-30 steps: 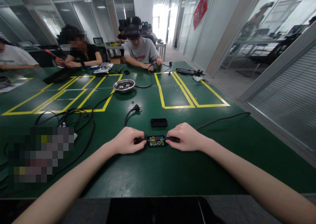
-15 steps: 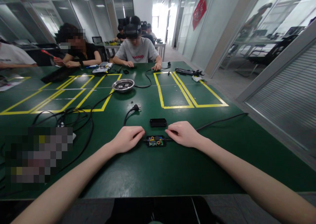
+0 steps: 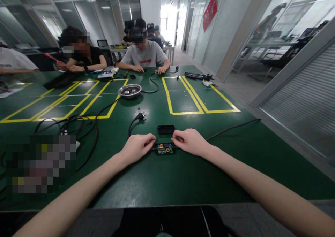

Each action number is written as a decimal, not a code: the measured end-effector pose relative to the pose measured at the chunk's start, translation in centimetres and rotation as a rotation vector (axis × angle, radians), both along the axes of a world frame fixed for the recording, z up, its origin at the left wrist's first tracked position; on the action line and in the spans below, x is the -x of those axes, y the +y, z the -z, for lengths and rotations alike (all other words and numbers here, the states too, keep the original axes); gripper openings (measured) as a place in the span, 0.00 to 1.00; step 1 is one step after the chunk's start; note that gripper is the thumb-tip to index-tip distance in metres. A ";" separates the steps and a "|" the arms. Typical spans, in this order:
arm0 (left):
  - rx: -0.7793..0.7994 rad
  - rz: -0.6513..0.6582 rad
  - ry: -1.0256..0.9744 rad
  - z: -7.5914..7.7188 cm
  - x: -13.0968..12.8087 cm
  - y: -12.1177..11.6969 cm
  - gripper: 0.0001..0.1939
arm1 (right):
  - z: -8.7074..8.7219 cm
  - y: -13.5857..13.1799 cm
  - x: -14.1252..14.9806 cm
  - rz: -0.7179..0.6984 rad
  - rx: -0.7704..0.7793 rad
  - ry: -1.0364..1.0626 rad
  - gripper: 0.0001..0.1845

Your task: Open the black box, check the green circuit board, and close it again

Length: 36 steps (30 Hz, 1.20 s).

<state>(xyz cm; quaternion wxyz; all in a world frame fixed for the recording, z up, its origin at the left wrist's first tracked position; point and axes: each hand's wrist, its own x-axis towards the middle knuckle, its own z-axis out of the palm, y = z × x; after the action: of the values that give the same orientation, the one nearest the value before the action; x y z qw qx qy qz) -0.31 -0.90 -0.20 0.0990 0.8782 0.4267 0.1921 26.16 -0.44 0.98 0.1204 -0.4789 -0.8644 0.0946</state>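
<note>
L hand point(image 3: 137, 147) & R hand point(image 3: 190, 141) flank PCB point(image 3: 165, 148), both curled inward; tip contact unclear; can't tell if either's pinching cable.

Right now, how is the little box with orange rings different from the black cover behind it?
The box holds orange rings and a green board; the black cover shows a plain dark inside. The box has black cable at both ends; the black cover shows none. The box lies closer; the black cover lies farther off. Both are small, rectangular and rest on the green table.
</note>
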 end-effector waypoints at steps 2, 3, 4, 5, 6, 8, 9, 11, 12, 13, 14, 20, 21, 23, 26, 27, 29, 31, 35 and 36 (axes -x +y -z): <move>-0.013 -0.024 0.015 0.0 -0.1 0.0 0.10 | -0.2 0.0 0.1 0.024 -0.010 -0.033 0.08; -0.018 -0.042 0.027 -0.1 -0.2 0.1 0.10 | -0.3 0.1 0.2 0.033 -0.019 -0.046 0.08; -0.022 -0.062 0.040 -0.1 -0.3 0.1 0.10 | -0.4 0.2 0.2 0.041 -0.029 -0.058 0.07; -0.023 -0.081 0.051 -0.1 -0.4 0.2 0.10 | -0.4 0.3 0.1 0.047 -0.038 -0.066 0.07; -0.024 -0.098 0.061 -0.2 -0.5 0.3 0.10 | -0.5 0.5 0.1 0.050 -0.043 -0.069 0.07; -0.024 -0.120 0.078 -0.3 -0.8 0.4 0.10 | -0.5 0.8 -0.1 0.036 -0.038 -0.062 0.05; -0.023 -0.124 0.084 -0.3 -0.9 0.5 0.10 | -0.4 1.0 -0.2 0.024 -0.029 -0.055 0.05; -0.024 -0.125 0.089 -0.3 -1.0 0.6 0.10 | -0.1 1.3 -0.3 0.004 -0.017 -0.042 0.04; -0.027 -0.123 0.088 -0.3 -1.1 0.7 0.10 | 0.1 1.4 -0.3 -0.002 -0.017 -0.036 0.05; -0.030 -0.118 0.087 -0.2 -1.1 0.7 0.10 | 0.3 1.5 -0.3 -0.006 -0.023 -0.030 0.05; -0.035 -0.111 0.085 -0.1 -1.0 0.7 0.10 | 0.5 1.5 -0.3 -0.009 -0.034 -0.022 0.05; -0.092 -0.069 0.063 0.3 -0.8 0.6 0.17 | 1.3 1.7 -0.7 -0.007 -0.144 0.082 0.06; -0.102 -0.056 0.068 0.2 -0.7 0.6 0.19 | 1.5 1.7 -0.8 0.010 -0.192 0.111 0.09; -0.115 -0.009 0.087 0.1 -0.7 0.5 0.24 | 1.8 1.9 -0.9 0.050 -0.286 0.167 0.18; -0.140 0.086 0.099 0.0 -0.6 0.6 0.35 | 2.3 2.3 -1.0 0.037 -0.270 0.231 0.20; -0.147 0.108 0.092 0.1 -0.6 0.6 0.37 | 2.4 2.5 -1.1 0.015 -0.230 0.256 0.17; -0.147 0.131 0.064 0.1 -0.6 0.6 0.36 | 2.5 2.5 -1.2 -0.029 -0.135 0.339 0.13; -0.133 0.151 0.024 0.3 -0.5 0.7 0.29 | 2.4 2.4 -1.2 -0.053 -0.017 0.456 0.12; -0.109 0.191 -0.070 0.5 -0.3 0.7 0.21 | 2.0 2.0 -0.8 -0.051 0.243 0.712 0.12; -0.103 0.192 -0.097 0.5 -0.2 0.7 0.21 | 1.9 1.9 -0.7 -0.042 0.289 0.768 0.12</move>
<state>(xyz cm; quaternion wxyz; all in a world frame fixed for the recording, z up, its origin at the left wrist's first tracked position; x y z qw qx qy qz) -0.06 -0.20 -0.73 0.0922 0.9087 0.3248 0.2455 26.83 1.47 -0.91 0.3640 -0.4029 -0.7440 0.3895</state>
